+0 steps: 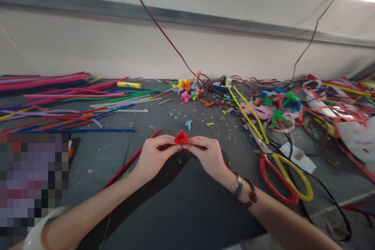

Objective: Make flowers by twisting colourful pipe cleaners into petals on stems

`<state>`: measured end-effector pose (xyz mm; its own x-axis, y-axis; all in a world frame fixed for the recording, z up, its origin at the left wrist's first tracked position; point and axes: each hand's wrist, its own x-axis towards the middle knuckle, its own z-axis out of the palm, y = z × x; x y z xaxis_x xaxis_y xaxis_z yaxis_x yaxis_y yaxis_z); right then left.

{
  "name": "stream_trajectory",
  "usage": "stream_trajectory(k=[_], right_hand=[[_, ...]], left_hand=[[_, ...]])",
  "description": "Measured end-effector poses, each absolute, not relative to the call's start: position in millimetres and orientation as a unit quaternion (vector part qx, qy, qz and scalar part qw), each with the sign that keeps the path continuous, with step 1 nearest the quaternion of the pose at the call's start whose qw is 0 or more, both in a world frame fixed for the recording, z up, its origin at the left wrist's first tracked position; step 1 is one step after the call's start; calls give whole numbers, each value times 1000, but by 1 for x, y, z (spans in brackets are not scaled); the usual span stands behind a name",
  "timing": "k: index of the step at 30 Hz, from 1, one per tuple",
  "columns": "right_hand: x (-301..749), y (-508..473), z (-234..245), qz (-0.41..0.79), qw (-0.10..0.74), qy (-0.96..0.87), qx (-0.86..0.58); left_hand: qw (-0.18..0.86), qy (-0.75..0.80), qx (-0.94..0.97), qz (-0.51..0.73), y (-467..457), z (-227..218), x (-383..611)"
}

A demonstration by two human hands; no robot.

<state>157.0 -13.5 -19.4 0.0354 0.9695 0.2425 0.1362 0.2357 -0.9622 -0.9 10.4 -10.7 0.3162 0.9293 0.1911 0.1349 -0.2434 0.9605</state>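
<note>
A small red pipe-cleaner flower [181, 137] is pinched from both sides above the dark table [175, 207]. My left hand [155, 154] grips its left side between thumb and fingertips. From the right, my right hand [208, 154] pinches it the same way, with a metal bracelet and a dark red beaded one on the wrist. The flower's underside is mostly covered by my fingertips. Beneath my left hand a red pipe cleaner [124, 168] runs diagonally along the table. Just beyond the flower lies a small light-blue curled piece [188, 125].
Red-and-yellow-handled scissors [279, 175] lie at the right. Several coloured pipe cleaners [73, 105] spread over the left, near a yellow glue stick [129, 85]. Finished small flowers [187, 90] sit at the back middle. Tangled craft pieces [275, 107] and wires fill the back right, before a wall.
</note>
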Motion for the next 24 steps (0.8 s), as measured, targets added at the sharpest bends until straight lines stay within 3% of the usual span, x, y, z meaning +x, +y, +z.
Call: stream_trajectory(k=[13, 24], right_hand=[[160, -8, -15, 456, 477, -598, -454], [164, -10, -19, 407, 477, -625, -464]], left_hand=[[402, 380, 722, 415, 11, -9, -6], [518, 358, 662, 407, 12, -6, -8]])
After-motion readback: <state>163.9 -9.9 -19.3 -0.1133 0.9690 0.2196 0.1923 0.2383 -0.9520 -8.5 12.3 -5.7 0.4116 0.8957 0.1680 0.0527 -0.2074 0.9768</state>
